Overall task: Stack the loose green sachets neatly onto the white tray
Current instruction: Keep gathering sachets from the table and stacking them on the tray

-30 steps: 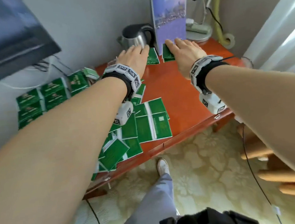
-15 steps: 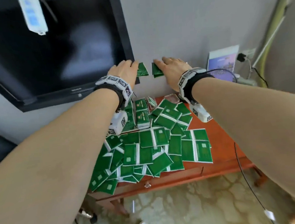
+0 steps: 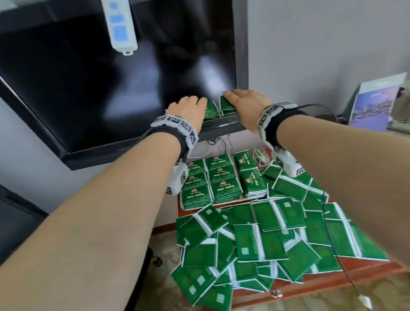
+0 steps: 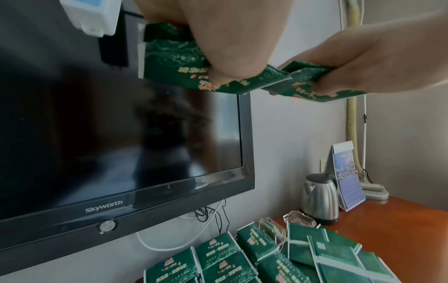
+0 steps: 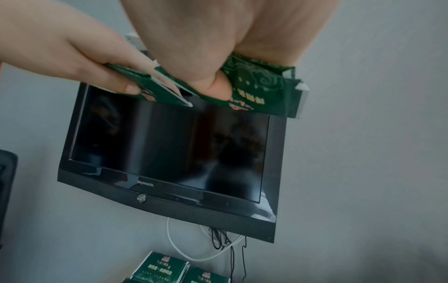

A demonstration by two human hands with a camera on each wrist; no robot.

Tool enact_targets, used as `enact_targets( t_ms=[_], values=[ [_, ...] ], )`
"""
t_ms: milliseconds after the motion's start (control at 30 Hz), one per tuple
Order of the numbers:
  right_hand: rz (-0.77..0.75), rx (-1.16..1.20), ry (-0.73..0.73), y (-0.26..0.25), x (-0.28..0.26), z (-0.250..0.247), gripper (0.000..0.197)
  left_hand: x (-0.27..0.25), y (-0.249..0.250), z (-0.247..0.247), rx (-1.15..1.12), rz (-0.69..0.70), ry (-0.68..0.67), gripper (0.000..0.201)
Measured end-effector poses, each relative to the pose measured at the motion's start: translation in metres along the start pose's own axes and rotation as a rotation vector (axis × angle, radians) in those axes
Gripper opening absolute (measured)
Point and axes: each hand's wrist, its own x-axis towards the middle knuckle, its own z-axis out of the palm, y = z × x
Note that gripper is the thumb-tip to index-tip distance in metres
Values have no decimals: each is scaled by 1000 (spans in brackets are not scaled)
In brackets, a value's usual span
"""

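Observation:
Both hands are raised in front of the TV screen, side by side. My left hand (image 3: 188, 107) pinches green sachets (image 3: 211, 110) between thumb and fingers, and so does my right hand (image 3: 246, 101), with its own green sachets (image 3: 227, 105). The left wrist view shows the left thumb pressed on its sachets (image 4: 174, 63); the right wrist view shows the right thumb on its sachets (image 5: 254, 86). Below the hands, neat stacks of sachets (image 3: 213, 179) stand at the table's back; only a pale edge of the tray (image 3: 237, 202) shows under them. Loose sachets (image 3: 266, 236) cover the front of the table.
A wall-mounted black TV (image 3: 119, 76) hangs right behind the hands, with a white power strip (image 3: 120, 22) over it. A steel kettle (image 4: 320, 199) and a desk calendar (image 3: 376, 102) stand at the table's back right. A dark chair (image 3: 5, 220) is at the left.
Both hands have lifted their sachets from the table's back right, by the kettle, and carried them left and up in front of the TV, above the stacks. The head view has swung left.

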Motion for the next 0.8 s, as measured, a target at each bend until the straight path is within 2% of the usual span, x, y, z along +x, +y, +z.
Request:
enact_targets(
  t_ms=[267,433,567,667,800],
  values=[
    [24,-32,-137,-28,50,57,79,27,-35,81,-76,66,-154,72],
    [5,-45,-237,-22,89,109,82,53,-45,130,-113,73,-226,67],
    [-20,-32,-337,-15,122,155,67,74,-49,173,-130,66,-329,70],
    [-50,-52,-429,-6,139,196,56,90,-43,216,-127,112,-417,63],
    [-94,-66,-518,7,155,254,63,98,-33,279,-139,108,-490,55]
  ],
)
